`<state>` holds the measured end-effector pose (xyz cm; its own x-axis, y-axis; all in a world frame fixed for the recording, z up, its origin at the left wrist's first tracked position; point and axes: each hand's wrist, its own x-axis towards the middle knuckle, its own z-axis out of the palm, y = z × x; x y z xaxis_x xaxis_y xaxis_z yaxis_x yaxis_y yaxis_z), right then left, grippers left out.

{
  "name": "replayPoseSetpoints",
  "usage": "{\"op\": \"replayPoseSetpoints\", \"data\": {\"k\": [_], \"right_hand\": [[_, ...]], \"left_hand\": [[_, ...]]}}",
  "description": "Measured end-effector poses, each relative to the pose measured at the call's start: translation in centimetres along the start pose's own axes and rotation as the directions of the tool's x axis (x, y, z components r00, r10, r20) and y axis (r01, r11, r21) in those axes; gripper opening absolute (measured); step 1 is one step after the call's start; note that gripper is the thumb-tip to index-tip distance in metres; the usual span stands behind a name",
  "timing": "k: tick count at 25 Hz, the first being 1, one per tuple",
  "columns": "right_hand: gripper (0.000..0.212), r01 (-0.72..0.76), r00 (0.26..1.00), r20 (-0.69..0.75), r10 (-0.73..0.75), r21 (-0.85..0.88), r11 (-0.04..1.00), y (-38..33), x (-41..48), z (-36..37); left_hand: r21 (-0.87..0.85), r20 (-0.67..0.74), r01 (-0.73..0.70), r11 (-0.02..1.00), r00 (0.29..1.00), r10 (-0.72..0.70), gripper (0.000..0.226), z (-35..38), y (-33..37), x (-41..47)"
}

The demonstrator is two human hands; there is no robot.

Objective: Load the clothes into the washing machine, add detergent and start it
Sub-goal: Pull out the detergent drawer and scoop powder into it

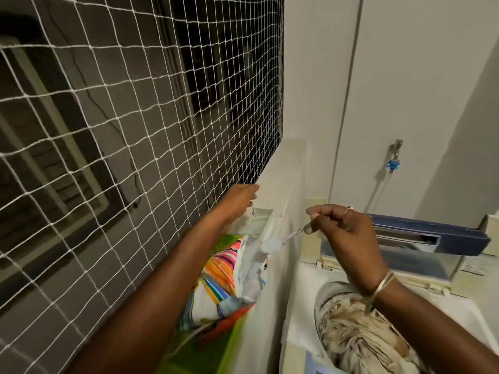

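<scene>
I am on the detergent step. My left hand (pixel 239 197) is closed on the top edge of the detergent bag (pixel 229 268), holding its mouth open where it stands left of the washer (pixel 302 314), against the low ledge under the net (pixel 129 109). My right hand (pixel 343 225) pinches the handle of a spoon (pixel 275 242) between thumb and fingers; the bowl hangs just over the bag's mouth with a heap of white powder in it, though the blur makes it hard to say how full it is.

The clothes (pixel 359 338) already lie in the drum, pale and bunched, near and to the right, below my right wrist. The lid (pixel 429 236) is folded up at the far side, so the opening is clear.

Next, I judge, the spoon has to travel right and nearer, across the gap between bag and washer, and stay level until it is over the clothes, then tip. The risk is powder falling on the washer's top or down the gap. My left hand should hold the bag upright meanwhile, as it looks ready to slump. Closing the lid and starting the cycle are not yet done.
</scene>
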<state>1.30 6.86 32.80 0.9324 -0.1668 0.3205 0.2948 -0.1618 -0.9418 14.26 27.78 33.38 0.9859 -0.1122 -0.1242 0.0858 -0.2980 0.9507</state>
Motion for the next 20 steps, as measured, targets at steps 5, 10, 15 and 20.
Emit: {"op": "replayPoseSetpoints", "data": {"k": [5, 10, 15, 20], "right_hand": [[0.018, 0.024, 0.999, 0.030, -0.021, -0.094, 0.995, 0.9, -3.0, 3.0], [0.025, 0.181, 0.967, 0.235, -0.098, -0.363, 0.914, 1.4, -4.9, 7.0], [0.030, 0.155, 0.968, 0.244, -0.065, -0.371, 0.916, 1.6, -4.1, 6.1], [0.015, -0.026, 0.976, 0.209, 0.065, -0.185, 0.982, 3.5, -1.1, 4.0]], "left_hand": [[0.007, 0.003, -0.020, 1.000, 1.000, 0.020, 0.046, 0.6, 0.5, -2.0], [0.032, -0.015, -0.022, 0.999, 1.000, 0.022, 0.046, 0.5, 0.6, -2.7], [0.036, -0.049, 0.010, 0.999, 0.999, -0.008, 0.045, 0.8, 0.6, -2.5], [0.056, -0.043, 0.004, 0.998, 0.999, -0.002, 0.033, 2.6, 1.6, -1.9]]}}
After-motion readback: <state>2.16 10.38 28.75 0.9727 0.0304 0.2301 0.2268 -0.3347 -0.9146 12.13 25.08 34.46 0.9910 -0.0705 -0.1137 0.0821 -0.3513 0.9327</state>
